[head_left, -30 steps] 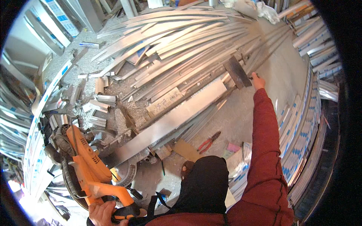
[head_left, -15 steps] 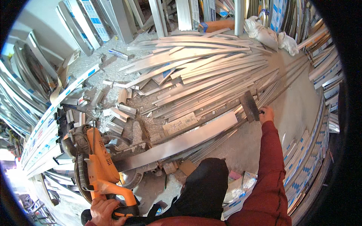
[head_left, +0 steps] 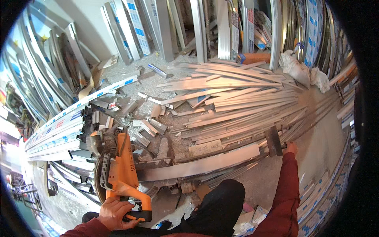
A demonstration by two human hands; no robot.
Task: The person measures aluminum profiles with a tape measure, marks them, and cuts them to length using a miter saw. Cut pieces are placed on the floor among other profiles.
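An orange chop saw (head_left: 127,164) stands at the lower left, and my left hand (head_left: 114,213) is closed around its rear handle. From under the saw a flat silver metal profile (head_left: 205,164) runs to the right along a dark rail. Its right end lies close to an upright dark metal plate (head_left: 273,141). At that plate's right side, my right hand (head_left: 291,149), arm stretched out, is closed on a small dark knob. My fingers partly cover the knob. The saw body hides the profile's left end and the blade's contact with it.
Many loose metal strips (head_left: 237,89) lie beyond the rail, with short offcuts (head_left: 148,128) nearer the saw. Long wrapped profiles (head_left: 59,130) are stacked at the left. More profiles (head_left: 219,31) lean upright at the back, beside white sacks (head_left: 294,69). My knee (head_left: 221,201) is below the rail.
The view has turned, so the scene sits lower and farther right. More of my left forearm shows. Both hands keep their hold on the saw handle and the knob.
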